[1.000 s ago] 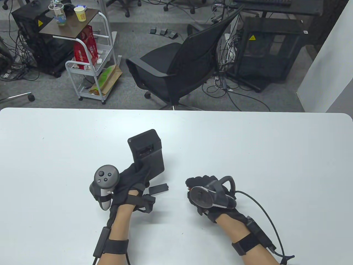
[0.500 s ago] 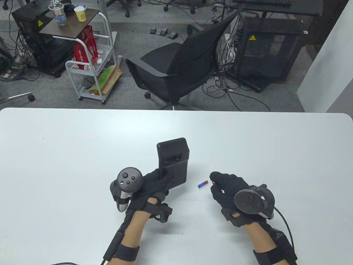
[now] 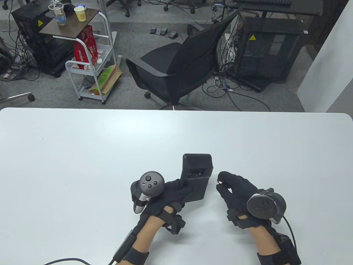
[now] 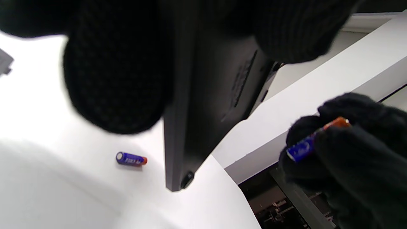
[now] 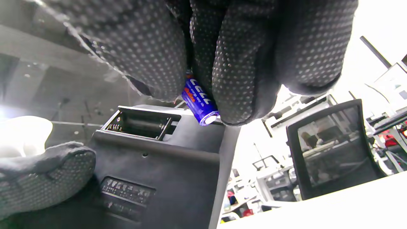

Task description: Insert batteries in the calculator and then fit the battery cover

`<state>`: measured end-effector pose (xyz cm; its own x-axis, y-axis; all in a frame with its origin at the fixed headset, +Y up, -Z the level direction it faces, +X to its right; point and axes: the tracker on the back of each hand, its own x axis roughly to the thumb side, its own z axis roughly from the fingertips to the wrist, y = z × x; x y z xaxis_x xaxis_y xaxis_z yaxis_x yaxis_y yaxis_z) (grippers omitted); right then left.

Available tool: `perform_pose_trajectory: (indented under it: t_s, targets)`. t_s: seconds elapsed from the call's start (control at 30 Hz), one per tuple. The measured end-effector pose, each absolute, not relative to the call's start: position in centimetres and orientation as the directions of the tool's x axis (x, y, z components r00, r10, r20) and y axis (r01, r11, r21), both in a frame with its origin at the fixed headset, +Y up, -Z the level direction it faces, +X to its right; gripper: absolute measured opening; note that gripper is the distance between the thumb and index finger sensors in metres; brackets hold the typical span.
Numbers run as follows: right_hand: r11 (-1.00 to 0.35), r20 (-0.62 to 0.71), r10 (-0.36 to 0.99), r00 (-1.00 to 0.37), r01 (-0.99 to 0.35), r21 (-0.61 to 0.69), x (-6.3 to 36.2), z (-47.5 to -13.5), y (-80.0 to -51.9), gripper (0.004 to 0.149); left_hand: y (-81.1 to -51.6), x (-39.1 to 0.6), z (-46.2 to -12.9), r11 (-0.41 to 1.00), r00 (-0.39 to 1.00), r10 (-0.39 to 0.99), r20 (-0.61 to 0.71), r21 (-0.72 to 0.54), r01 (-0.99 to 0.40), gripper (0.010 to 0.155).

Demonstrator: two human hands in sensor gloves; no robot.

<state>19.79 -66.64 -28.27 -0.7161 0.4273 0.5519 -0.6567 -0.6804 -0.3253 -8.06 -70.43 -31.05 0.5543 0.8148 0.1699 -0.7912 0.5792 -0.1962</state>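
My left hand (image 3: 179, 190) grips the black calculator (image 3: 197, 176) by its lower end and holds it back side up, tilted off the table. Its battery compartment (image 3: 196, 172) is open and looks empty in the right wrist view (image 5: 140, 124). My right hand (image 3: 222, 184) pinches a blue and orange battery (image 5: 198, 101) between thumb and fingers, just right of the calculator and near the compartment. A second battery (image 4: 131, 158) lies on the table under the calculator, hidden in the table view. A flat grey piece (image 4: 4, 63), perhaps the battery cover, shows at the left wrist view's edge.
The white table (image 3: 82, 154) runs wide to the left and right of my hands. A black office chair (image 3: 179, 63) and a small cart (image 3: 88, 55) stand on the floor beyond the far edge.
Both hands moved right. My left hand carried the calculator toward my right hand and over the lying battery. My right hand lifted one battery off the table and brought it beside the calculator.
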Motion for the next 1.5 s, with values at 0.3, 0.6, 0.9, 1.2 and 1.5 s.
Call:
perform_pose_trajectory:
  t_s: [0.3, 0.6, 0.9, 1.2, 1.5]
  targets:
    - [-0.588, 0.578, 0.458, -0.676, -0.718, -0.373, 20.3, -27.7, -66.1, 0.05, -70.9, -6.3, -30.5, 0.593, 0.563, 0.805, 0.185, -0.258, -0.763, 0.06]
    - [-0.579, 0.594, 0.47, -0.652, -0.736, -0.35, 19.8, -27.6, -66.3, 0.049, -71.1, -5.3, -30.1, 0.612, 0.578, 0.791, 0.203, -0.291, -0.736, 0.06]
    - [-0.578, 0.62, 0.423, -0.661, -0.724, -0.377, 18.8, -27.2, -66.7, 0.048, -71.0, -4.5, -29.7, 0.628, 0.59, 0.777, 0.219, -0.319, -0.709, 0.06]
    - [-0.601, 0.638, 0.299, -0.709, -0.659, -0.451, 18.2, -27.0, -67.2, 0.046, -70.6, -4.1, -29.3, 0.641, 0.597, 0.767, 0.235, -0.321, -0.697, 0.06]
    - [-0.604, 0.649, 0.133, -0.749, -0.58, -0.546, 17.6, -26.4, -67.4, 0.041, -70.6, -3.7, -29.0, 0.642, 0.598, 0.767, 0.233, -0.312, -0.701, 0.061]
